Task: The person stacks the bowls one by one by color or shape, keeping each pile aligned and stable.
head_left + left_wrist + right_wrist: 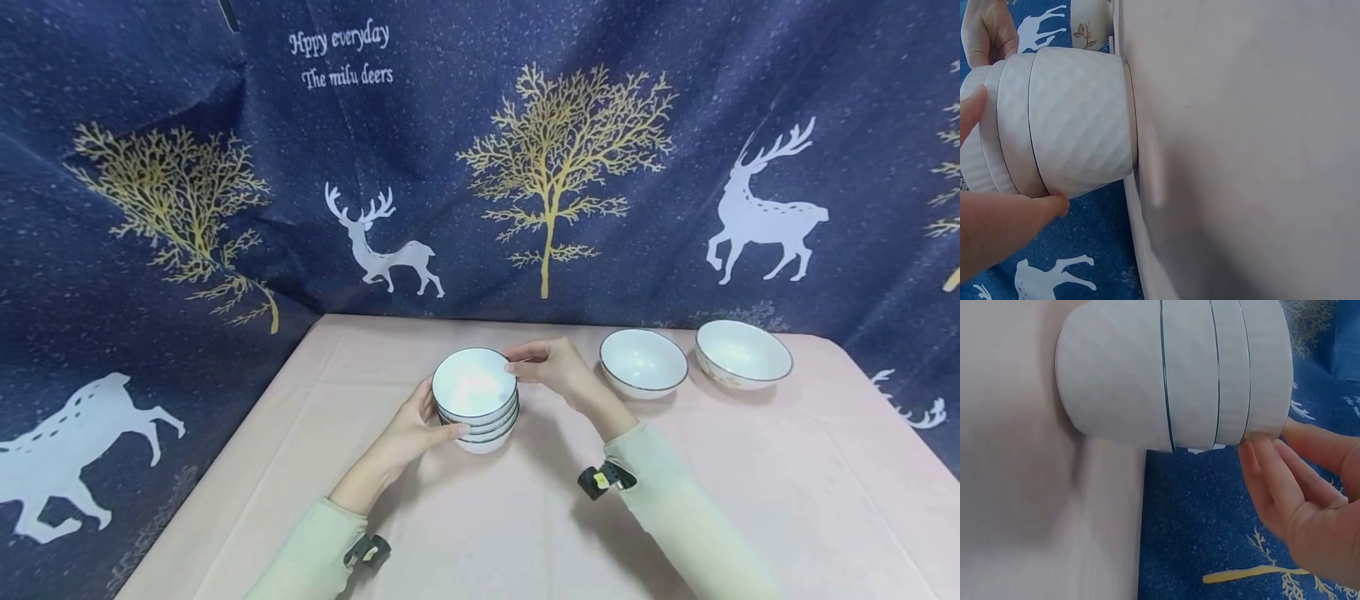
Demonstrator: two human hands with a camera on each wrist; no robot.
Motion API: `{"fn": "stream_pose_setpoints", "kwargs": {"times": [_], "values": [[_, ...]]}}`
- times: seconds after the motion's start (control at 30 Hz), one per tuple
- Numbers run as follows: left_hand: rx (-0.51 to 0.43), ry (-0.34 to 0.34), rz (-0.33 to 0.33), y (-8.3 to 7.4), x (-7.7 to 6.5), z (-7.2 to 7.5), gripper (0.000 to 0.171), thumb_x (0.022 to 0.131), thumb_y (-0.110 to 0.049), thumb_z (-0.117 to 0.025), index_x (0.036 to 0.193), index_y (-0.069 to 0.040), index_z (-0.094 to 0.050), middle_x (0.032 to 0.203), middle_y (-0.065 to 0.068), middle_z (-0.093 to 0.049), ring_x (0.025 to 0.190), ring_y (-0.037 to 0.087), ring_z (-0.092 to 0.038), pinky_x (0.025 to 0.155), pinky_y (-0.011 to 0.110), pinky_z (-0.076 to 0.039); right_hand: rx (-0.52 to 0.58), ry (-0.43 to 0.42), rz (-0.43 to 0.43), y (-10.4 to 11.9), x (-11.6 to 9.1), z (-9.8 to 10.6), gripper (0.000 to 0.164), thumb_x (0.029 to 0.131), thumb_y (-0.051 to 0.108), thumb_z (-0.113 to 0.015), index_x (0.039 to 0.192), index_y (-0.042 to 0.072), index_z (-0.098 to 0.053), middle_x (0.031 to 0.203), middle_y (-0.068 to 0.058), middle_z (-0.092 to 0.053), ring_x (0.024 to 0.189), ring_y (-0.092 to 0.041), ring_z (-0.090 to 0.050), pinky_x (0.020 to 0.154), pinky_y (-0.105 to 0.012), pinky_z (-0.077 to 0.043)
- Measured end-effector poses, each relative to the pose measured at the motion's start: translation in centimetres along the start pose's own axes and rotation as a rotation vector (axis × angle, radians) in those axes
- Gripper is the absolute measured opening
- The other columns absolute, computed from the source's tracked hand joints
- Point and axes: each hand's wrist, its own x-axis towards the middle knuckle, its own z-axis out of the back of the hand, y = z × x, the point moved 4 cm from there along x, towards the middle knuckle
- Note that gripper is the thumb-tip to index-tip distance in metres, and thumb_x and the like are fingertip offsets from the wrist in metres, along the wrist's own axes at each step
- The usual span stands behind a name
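Several small white bowls with dark rims stand nested in an upright stack (486, 435) on the table. My left hand (412, 427) grips the stack from its left side, thumb across the front and fingers around the left. At the right rim of the top bowl (472, 383), my right hand (557, 367) pinches the edge between thumb and fingers. The right wrist view shows those fingertips (1260, 439) against the uppermost bowl's wall. In the left wrist view the lowest bowl (1082, 119) has a dimpled outer surface and touches the pink cloth.
Two larger white bowls stand apart at the back right: a nearer one (643, 362) and one with a floral mark (742, 354). A pink cloth (480, 533) covers the table. Behind it hangs a dark blue curtain (480, 167) printed with deer and trees.
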Motion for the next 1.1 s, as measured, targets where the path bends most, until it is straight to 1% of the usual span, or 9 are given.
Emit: {"fn": "stream_pose_setpoints", "kwargs": {"times": [0.17,0.27,0.4,0.53,0.63,0.77,0.87,1.03,1.1], "values": [[0.006,0.001,-0.002,-0.2,0.0,-0.1,0.101,0.076,-0.008,-0.080,0.153,-0.007,-0.014,0.159,0.013,-0.016,0.146,0.033,-0.011,0.120,0.046,-0.010,-0.025,0.053,0.036,-0.1,-0.2,0.3,0.031,0.088,0.006,-0.069,0.117,-0.005,-0.066,0.115,-0.020,-0.067,0.097,-0.024,-0.068,0.086,-0.033,-0.058],[0.008,-0.006,0.003,-0.2,0.0,-0.2,0.101,0.076,-0.008,-0.080,0.153,-0.008,-0.015,0.159,0.012,-0.016,0.146,0.031,-0.011,0.120,0.044,-0.010,-0.033,0.071,0.043,-0.2,-0.3,0.5,0.031,0.090,0.007,-0.067,0.119,-0.005,-0.064,0.117,-0.020,-0.065,0.099,-0.025,-0.067,0.087,-0.034,-0.058],[0.021,-0.024,0.008,-0.3,0.0,-0.2,0.102,0.075,-0.009,-0.081,0.153,-0.008,-0.016,0.159,0.013,-0.015,0.147,0.030,-0.010,0.121,0.043,-0.009,-0.009,0.089,0.040,-0.4,-0.5,0.8,0.035,0.092,0.005,-0.064,0.124,-0.007,-0.060,0.120,-0.022,-0.063,0.102,-0.026,-0.066,0.088,-0.035,-0.057],[0.025,-0.033,0.009,-0.4,0.0,-0.2,0.101,0.075,-0.008,-0.080,0.153,-0.006,-0.016,0.158,0.017,-0.016,0.146,0.032,-0.010,0.120,0.043,-0.011,0.014,0.099,0.035,-0.7,-0.6,1.2,0.040,0.093,0.005,-0.061,0.130,-0.008,-0.054,0.121,-0.026,-0.061,0.104,-0.029,-0.065,0.087,-0.033,-0.057],[0.014,-0.034,0.007,-0.6,0.0,-0.3,0.099,0.076,-0.007,-0.079,0.153,-0.005,-0.016,0.158,0.019,-0.016,0.146,0.033,-0.012,0.120,0.043,-0.012,0.024,0.102,0.039,-0.9,-0.7,1.6,0.042,0.094,0.006,-0.060,0.132,-0.008,-0.051,0.122,-0.028,-0.059,0.107,-0.035,-0.063,0.087,-0.032,-0.058],[0.019,-0.049,0.007,-0.8,-0.1,-0.2,0.100,0.077,-0.010,-0.080,0.153,-0.007,-0.015,0.159,0.016,-0.015,0.146,0.031,-0.011,0.121,0.043,-0.011,0.025,0.097,0.042,-1.0,-0.8,2.1,0.043,0.095,0.009,-0.061,0.134,-0.006,-0.050,0.124,-0.029,-0.058,0.110,-0.040,-0.060,0.087,-0.033,-0.058],[0.016,-0.063,-0.004,-1.1,-0.4,-0.2,0.102,0.078,-0.011,-0.080,0.154,-0.008,-0.011,0.160,0.014,-0.012,0.147,0.028,-0.008,0.121,0.041,-0.010,0.011,0.089,0.042,-1.1,-1.0,2.4,0.045,0.095,0.012,-0.061,0.135,-0.005,-0.050,0.123,-0.027,-0.059,0.110,-0.039,-0.060,0.087,-0.033,-0.057],[-0.003,-0.094,-0.033,-2.1,-0.8,-0.2,0.103,0.080,-0.011,-0.078,0.155,-0.008,-0.006,0.161,0.011,-0.007,0.148,0.024,-0.007,0.121,0.034,-0.009,0.005,0.079,0.056,-1.1,-1.2,3.1,0.044,0.095,0.010,-0.059,0.135,-0.007,-0.049,0.124,-0.028,-0.058,0.110,-0.040,-0.059,0.088,-0.033,-0.057],[0.010,-0.112,-0.037,-2.4,-0.9,-0.2,0.103,0.080,-0.013,-0.078,0.155,-0.009,-0.006,0.161,0.010,-0.007,0.148,0.024,-0.007,0.121,0.033,-0.009,0.012,0.072,0.060,-1.1,-1.4,3.4,0.044,0.095,0.009,-0.059,0.135,-0.007,-0.049,0.124,-0.029,-0.057,0.110,-0.040,-0.059,0.089,-0.034,-0.057]]}}
